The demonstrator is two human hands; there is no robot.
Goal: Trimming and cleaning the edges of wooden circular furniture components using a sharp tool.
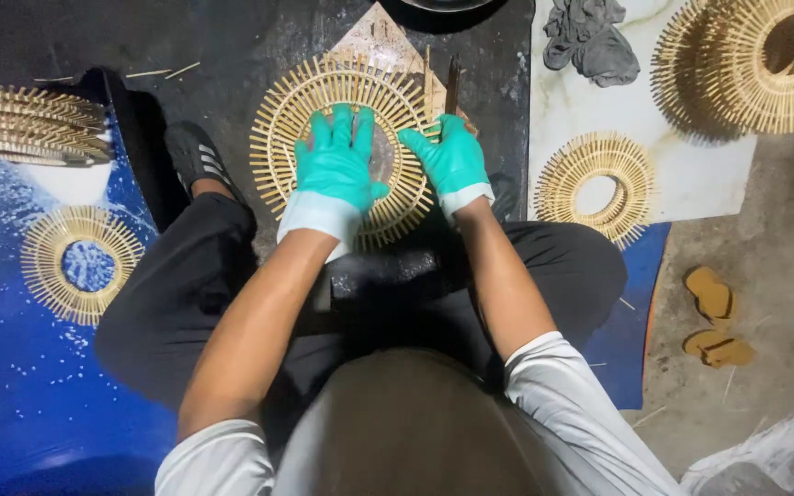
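Head view, looking down on a seated person at work on the floor. The left hand [337, 165], in a teal glove, lies flat with fingers spread across the middle of a round bamboo-stick ring [342, 147] and presses it down; its grip is open, pinning rather than clasping. The right hand [452, 161], also gloved, is curled at the ring's right edge beside a thin dark tool [452, 84] that stands just above it — whether the fingers close on the tool or on the sticks cannot be told. The ring rests on a small board [374, 39] in front of the knees. Other finished rings lie about: one on the blue mat [80, 264], one on the pale sheet [596, 186], stacks at upper left [29, 124] and upper right [760, 64]. A grey rag [590, 39] lies on the sheet.

Judged good practice — keep the flat palm centred so the ring cannot turn, and work only at the free edge.
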